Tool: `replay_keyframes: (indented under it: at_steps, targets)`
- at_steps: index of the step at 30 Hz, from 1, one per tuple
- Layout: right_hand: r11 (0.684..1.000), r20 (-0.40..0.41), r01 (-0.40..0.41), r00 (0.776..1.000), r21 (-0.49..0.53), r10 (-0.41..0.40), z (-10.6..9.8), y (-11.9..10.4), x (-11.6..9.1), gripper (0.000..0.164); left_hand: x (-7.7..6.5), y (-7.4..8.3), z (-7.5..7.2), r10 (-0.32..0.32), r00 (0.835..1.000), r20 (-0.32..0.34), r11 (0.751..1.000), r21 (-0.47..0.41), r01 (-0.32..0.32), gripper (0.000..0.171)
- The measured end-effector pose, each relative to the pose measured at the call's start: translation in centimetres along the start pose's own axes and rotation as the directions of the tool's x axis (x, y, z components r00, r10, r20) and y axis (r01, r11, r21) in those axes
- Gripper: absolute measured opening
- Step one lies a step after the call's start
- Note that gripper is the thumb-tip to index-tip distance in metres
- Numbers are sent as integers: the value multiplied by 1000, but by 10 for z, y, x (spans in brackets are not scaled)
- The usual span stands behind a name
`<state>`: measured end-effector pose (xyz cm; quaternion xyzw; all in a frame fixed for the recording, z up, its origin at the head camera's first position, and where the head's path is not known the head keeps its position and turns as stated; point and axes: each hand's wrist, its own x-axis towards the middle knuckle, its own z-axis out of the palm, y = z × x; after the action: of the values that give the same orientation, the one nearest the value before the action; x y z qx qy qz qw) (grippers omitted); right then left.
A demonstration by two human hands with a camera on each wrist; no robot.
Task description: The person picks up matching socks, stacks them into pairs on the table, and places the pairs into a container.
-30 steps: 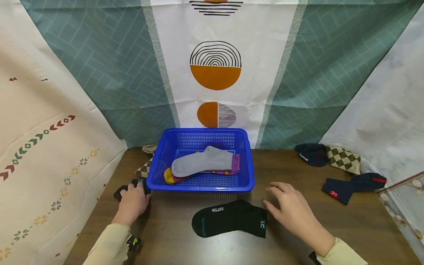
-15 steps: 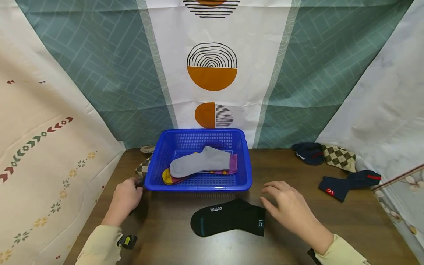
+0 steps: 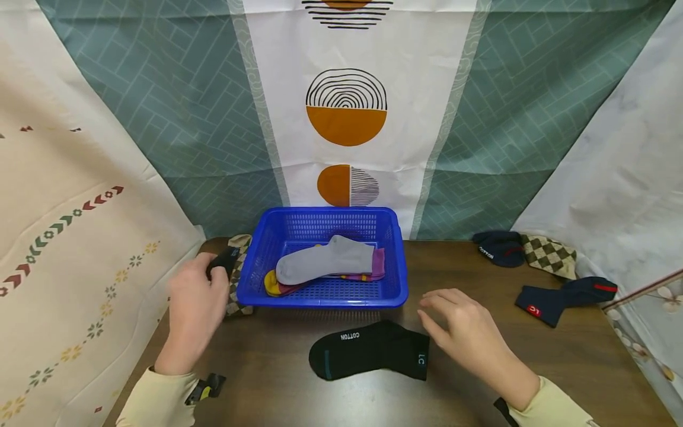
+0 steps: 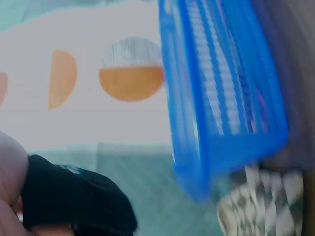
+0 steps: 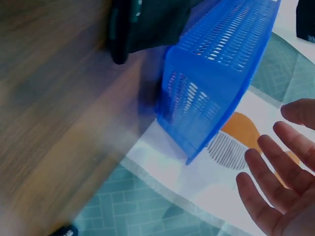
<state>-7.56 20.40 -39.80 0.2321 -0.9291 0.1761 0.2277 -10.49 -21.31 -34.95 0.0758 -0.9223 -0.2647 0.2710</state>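
Note:
My left hand [image 3: 194,305] holds a black sock [image 3: 225,260] up at the basket's left side. In the left wrist view the black sock [image 4: 78,199] hangs from the fingers, its far part dangling. Another black sock [image 3: 368,351], marked COTTON and LC, lies flat on the table in front of the basket. Right beside its cuff is my right hand [image 3: 472,335], fingers spread and holding nothing. The right wrist view shows the same hand [image 5: 285,182] with its fingers extended. A blue basket [image 3: 322,303] contains a grey sock [image 3: 325,261] over a purple and yellow sock [image 3: 379,264].
A checked sock [image 3: 239,309] lies left of the basket, partly behind it and the hand. On the table's right side are a navy sock [image 3: 501,249], a checked sock [image 3: 549,255] and a navy sock with a red LC mark [image 3: 565,296]. Patterned curtains [image 3: 480,118] surround the table.
My left hand has picked the black sock up off the table by the basket and raised it, uncovering more of the checked sock. The right hand stays almost where it was.

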Motion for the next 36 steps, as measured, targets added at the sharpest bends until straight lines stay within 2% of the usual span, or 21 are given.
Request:
replay_keyframes:
  at_steps: [2, 4, 6, 9, 12, 15, 18, 22, 26, 28, 31, 32, 33, 36]
  targets:
    - [1000, -12, 5, 1000, 28, -5, -2, -3, 2, 16, -4, 14, 4, 66, 997, -40, 994, -86, -69, 21]
    - [998, -20, 12, 1000, 54, -11, -4, -8, 5, 18, -11, 28, 10, 116, 992, -39, 975, -186, -121, 19]
    - [996, -30, 24, 999, 81, -22, -4, -13, 8, 20, -20, 43, 16, 147, 989, 5, 948, -286, -139, 21]
    - [994, -33, 30, 999, 105, -27, -5, -20, 13, 25, -34, 65, 25, 184, 973, 138, 899, -425, -109, 26]
    - [992, -3, 12, 1000, 128, -11, -6, -28, 16, 36, -46, 84, 37, 226, 933, 280, 854, -517, -52, 26]
    - [986, 28, -5, 1000, 166, 1, -6, -34, 19, 49, -55, 98, 51, 266, 880, 393, 824, -566, 4, 25]
    - [980, 38, 16, 999, 199, -24, -7, -39, 22, 63, -63, 108, 62, 314, 837, 449, 798, -603, 23, 25]
    - [967, 34, 106, 993, 230, -117, -5, -45, 27, 76, -71, 118, 72, 392, 786, 478, 769, -639, 4, 26]
    - [947, 37, 180, 980, 267, -197, -2, -48, 30, 77, -75, 123, 78, 456, 744, 489, 756, -653, -35, 23]
    - [941, 36, 195, 976, 278, -213, -1, -48, 30, 69, -77, 124, 80, 476, 732, 488, 755, -653, -56, 20]
    - [929, 12, 224, 971, 296, -238, 0, -45, 30, 48, -78, 124, 81, 489, 710, 507, 766, -638, -72, 9]
    - [927, 9, 222, 972, 301, -235, 0, -43, 30, 41, -78, 123, 81, 485, 696, 530, 778, -625, -65, 4]
    - [924, 3, 222, 972, 312, -235, -1, -42, 30, 33, -78, 123, 81, 477, 678, 560, 791, -609, -54, 6]
    - [926, 1, 192, 979, 325, -204, -4, -38, 32, 20, -77, 122, 80, 443, 599, 667, 846, -532, -33, 34]
